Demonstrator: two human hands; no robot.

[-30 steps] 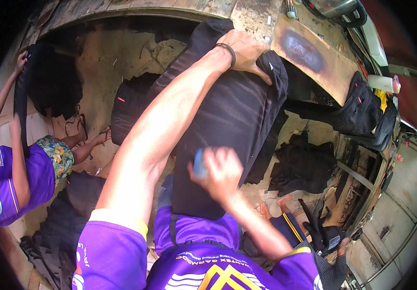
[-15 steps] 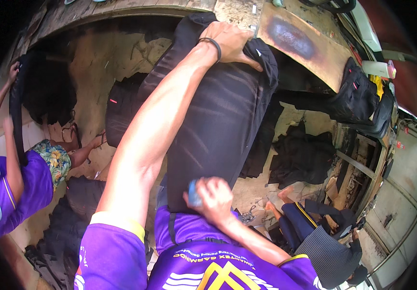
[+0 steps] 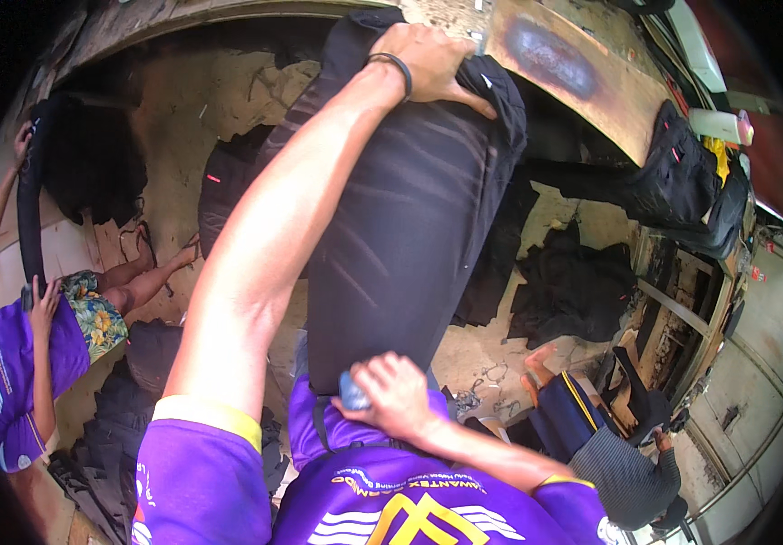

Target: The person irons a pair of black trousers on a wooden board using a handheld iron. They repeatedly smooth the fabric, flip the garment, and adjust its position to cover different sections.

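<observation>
Right hand (image 3: 398, 397), gripping blue block (image 3: 352, 392), now lower along black garment (image 3: 387, 245)

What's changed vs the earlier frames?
The right hand, holding the blue block, moved down the black cloth toward the person's body, reaching its near edge. The left co-worker's lower hand also moved down, along a dark strip of cloth. No visible grasp or release. Unchanged: left hand on the black cloth's far end.
</observation>
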